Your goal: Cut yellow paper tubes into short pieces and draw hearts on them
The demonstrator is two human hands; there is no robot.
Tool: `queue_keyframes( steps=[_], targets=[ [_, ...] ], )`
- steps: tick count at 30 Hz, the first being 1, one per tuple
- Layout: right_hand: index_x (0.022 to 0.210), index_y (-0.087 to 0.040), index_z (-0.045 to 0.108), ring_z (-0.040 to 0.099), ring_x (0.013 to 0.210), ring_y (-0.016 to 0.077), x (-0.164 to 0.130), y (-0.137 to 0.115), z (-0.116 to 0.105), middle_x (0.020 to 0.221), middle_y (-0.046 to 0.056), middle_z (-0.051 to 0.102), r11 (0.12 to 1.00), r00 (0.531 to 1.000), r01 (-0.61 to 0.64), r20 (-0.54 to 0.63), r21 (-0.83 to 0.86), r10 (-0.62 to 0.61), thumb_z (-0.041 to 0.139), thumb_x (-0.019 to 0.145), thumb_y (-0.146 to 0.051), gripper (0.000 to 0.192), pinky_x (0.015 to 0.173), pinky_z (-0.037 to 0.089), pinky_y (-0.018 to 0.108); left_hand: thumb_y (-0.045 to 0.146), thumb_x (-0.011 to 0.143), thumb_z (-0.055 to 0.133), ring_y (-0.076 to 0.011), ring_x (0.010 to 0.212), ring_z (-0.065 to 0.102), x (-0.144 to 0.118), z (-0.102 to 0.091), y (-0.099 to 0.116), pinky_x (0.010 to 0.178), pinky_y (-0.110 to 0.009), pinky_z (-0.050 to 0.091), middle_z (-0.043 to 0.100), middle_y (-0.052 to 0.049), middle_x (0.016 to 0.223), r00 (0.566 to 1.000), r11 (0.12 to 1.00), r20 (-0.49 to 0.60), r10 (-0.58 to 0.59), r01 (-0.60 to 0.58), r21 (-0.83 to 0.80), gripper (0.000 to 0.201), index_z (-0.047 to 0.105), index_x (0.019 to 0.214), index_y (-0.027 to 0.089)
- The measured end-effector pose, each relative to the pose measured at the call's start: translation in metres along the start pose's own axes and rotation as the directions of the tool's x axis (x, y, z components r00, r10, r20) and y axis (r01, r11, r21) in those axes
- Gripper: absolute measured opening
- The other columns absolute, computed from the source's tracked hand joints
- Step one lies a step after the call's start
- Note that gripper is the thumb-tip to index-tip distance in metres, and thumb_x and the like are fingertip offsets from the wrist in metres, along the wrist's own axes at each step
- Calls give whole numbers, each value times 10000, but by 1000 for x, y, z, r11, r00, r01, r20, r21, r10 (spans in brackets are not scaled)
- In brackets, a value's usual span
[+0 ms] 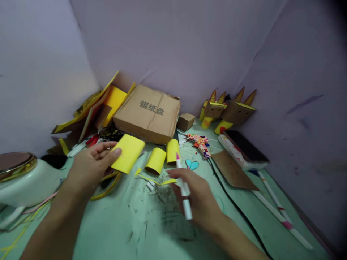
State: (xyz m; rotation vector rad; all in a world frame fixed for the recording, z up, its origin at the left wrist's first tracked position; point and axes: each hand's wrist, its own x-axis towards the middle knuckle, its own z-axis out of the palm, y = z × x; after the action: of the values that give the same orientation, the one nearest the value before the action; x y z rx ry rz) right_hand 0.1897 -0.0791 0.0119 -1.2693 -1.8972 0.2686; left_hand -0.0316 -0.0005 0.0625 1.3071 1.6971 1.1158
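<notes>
Holding a yellow paper roll (128, 153) pinched in the left hand (90, 167), right hand (196, 196) gripping a white marker (183, 187); cardboard box (148, 113) at 12 o'clock.

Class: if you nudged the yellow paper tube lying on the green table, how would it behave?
The yellow paper tube lies on its side on the green table, so it would probably roll. Hollow with thin walls, it looks light and easily crushed.

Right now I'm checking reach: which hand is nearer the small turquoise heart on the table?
Right. The right hand, holding a marker, sits just below the heart; the left hand is far left, holding yellow paper.
</notes>
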Motion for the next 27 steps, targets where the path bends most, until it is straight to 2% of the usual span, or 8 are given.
queue_keyframes(
  steps=[1, 3, 5, 6, 9, 13, 21, 27],
  targets=[
    [967, -187, 571, 614, 762, 191, 11, -8, 8, 875, 67, 687, 995, 989, 85, 125, -48, -79, 493, 794, -74, 221, 645, 453, 276, 389, 607, 683, -116, 467, 513, 8, -6, -3, 453, -219, 402, 593, 30, 571, 998, 999, -59, 0, 3, 50, 446, 652, 991, 164],
    [908, -170, 576, 594, 753, 219, 31, -22, 22, 808, 72, 692, 940, 885, 291, 424, -179, -193, 547, 756, -76, 181, 620, 412, 294, 423, 612, 681, -122, 472, 510, 19, -13, -10, 454, -221, 399, 579, 34, 556, 996, 986, -85, 6, 8, 165, 463, 642, 989, 158],
    [915, -163, 568, 588, 744, 229, 42, -32, 30, 787, 75, 693, 900, 826, 320, 552, -295, -113, 579, 740, -83, 192, 580, 362, 295, 454, 617, 661, -158, 522, 564, 24, -13, -16, 478, -244, 430, 617, 8, 591, 998, 975, -69, 14, 2, 222, 471, 639, 982, 157],
    [919, -165, 561, 589, 737, 226, 44, -34, 32, 792, 72, 694, 894, 818, 286, 573, -345, -41, 595, 729, -88, 209, 561, 338, 292, 463, 622, 648, -178, 557, 593, 24, -12, -18, 496, -256, 446, 641, -8, 620, 998, 971, -58, 19, -5, 240, 469, 639, 980, 161],
    [911, -180, 543, 598, 734, 210, 38, -31, 34, 826, 54, 699, 887, 815, 147, 561, -437, 142, 611, 724, -94, 217, 533, 292, 284, 479, 653, 604, -210, 631, 632, 17, -7, -17, 543, -278, 462, 677, -35, 686, 998, 938, -12, 58, -51, 344, 451, 646, 980, 171],
    [910, -179, 537, 612, 764, 212, 26, -23, 41, 839, 58, 695, 869, 830, 110, 526, -482, 187, 560, 805, -104, 131, 536, 296, 291, 466, 689, 572, -197, 628, 620, 5, -3, -8, 570, -276, 441, 668, -13, 676, 990, 885, 34, 140, -141, 444, 394, 661, 956, 190],
    [938, -185, 514, 637, 767, 247, 20, -38, 60, 846, 97, 690, 820, 872, -25, 389, -571, 297, 609, 676, -59, 306, 519, 391, 272, 476, 614, 614, -180, 590, 595, -5, 0, 0, 521, -252, 436, 638, 5, 606, 993, 954, 64, 98, -113, 279, 421, 667, 905, 175],
    [883, -180, 511, 632, 702, 238, 14, -36, 68, 780, 92, 679, 879, 910, 54, 387, -474, 153, 577, 669, -44, 263, 537, 422, 283, 478, 610, 668, -183, 613, 610, -1, -4, -7, 517, -249, 460, 673, -10, 656, 990, 970, 48, 129, -136, 201, 416, 672, 907, 187]
  ],
)
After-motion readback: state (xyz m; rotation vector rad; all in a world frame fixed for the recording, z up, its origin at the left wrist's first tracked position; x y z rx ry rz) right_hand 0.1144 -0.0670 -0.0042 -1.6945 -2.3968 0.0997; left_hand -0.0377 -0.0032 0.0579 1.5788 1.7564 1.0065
